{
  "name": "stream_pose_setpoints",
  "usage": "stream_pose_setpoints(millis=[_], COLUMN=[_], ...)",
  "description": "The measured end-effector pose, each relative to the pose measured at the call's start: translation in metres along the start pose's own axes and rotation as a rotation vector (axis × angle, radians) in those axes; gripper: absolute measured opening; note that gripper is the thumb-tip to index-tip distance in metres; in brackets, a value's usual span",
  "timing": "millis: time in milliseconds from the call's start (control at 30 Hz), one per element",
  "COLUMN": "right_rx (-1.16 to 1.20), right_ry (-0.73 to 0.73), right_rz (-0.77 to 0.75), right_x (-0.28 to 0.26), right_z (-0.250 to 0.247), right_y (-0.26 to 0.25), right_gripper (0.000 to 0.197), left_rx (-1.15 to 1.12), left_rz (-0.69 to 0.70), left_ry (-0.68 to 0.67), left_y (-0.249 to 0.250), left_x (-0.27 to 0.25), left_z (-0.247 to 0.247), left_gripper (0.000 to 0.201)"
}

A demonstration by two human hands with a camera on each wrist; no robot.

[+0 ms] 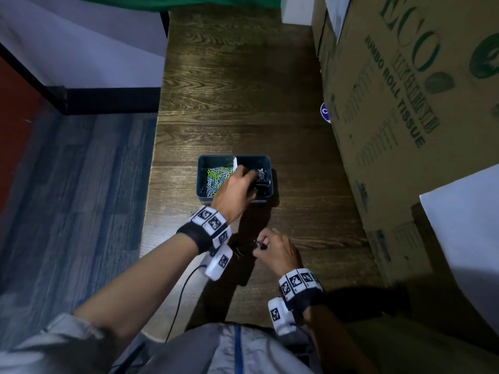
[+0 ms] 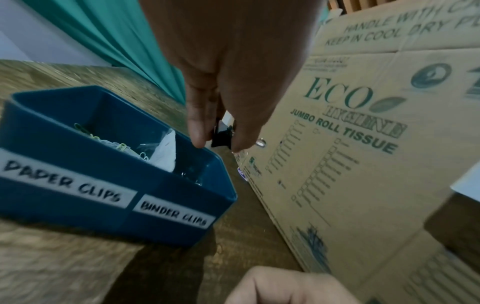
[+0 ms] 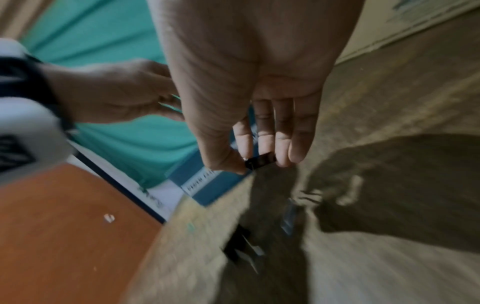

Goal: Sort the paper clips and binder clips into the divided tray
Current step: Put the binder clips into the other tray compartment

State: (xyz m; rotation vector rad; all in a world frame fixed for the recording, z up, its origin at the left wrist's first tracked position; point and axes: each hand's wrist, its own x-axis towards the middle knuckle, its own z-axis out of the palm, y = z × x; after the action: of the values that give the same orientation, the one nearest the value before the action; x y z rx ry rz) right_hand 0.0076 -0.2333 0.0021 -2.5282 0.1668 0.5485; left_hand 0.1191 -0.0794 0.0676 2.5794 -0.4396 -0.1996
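Seen from the head, a left hand (image 1: 234,190) reaches over the right half of a divided blue tray (image 1: 203,177) on a dark wooden table (image 1: 237,85), fingers curled down among dark binder clips (image 1: 261,176). Coloured paper clips (image 1: 218,177) fill the left half. Nearer the body, a right hand (image 1: 275,249) pinches something small above the table; one loose clip (image 1: 237,251) lies just left of it. A big cardboard box (image 1: 405,103) stands to the right.

From the left wrist, thumb and fingers pinch one black binder clip (image 2: 221,136) above the far rim of the tray's right compartment, labelled for binder clips. The paper clips are too many and too tangled to count.

From the right wrist, thumb and fingertips pinch a second black binder clip (image 3: 261,160) by its body. Two blurred dark clips (image 3: 240,245) appear to lie on the table below.

These clips look light, stiff and springy; the smooth steel body is probably the safest hold, since the wire handles swing.
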Motion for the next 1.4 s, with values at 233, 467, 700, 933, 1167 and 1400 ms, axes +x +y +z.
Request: stream_pose_setpoints(millis=[233,467,700,933,1167,1400], right_rx=[0.14,0.111,-0.261,-0.492,-0.381,0.041], right_ry=[0.255,0.372,-0.131,-0.165,-0.162,0.176], right_rz=[-0.152,-0.283,-0.402,-0.482,-0.426,-0.245], right_x=[0.045,0.059,0.014,-0.013,-0.015,0.044], right_z=[-0.06,-0.065,0.022,0.052,0.052,-0.026], right_y=[-0.045,-0.064,-0.044,-0.033,-0.025,-0.05], right_gripper=[0.019,0.024,0.04,0.051,0.033,0.021], left_rx=[0.111,0.135,0.225,0.294,0.353,0.389], left_rz=[-0.003,-0.143,-0.274,-0.349,-0.23,-0.137], left_ry=[0.048,-0.182,-0.149,-0.205,-0.292,-0.345], left_y=[-0.015,-0.063,-0.096,-0.137,-0.117,-0.095], left_x=[-0.024,-0.099,-0.127,-0.097,-0.107,-0.129], left_z=[0.002,0.034,0.023,0.027,0.057,0.072], left_gripper=[0.01,0.01,0.023,0.051,0.046,0.028])
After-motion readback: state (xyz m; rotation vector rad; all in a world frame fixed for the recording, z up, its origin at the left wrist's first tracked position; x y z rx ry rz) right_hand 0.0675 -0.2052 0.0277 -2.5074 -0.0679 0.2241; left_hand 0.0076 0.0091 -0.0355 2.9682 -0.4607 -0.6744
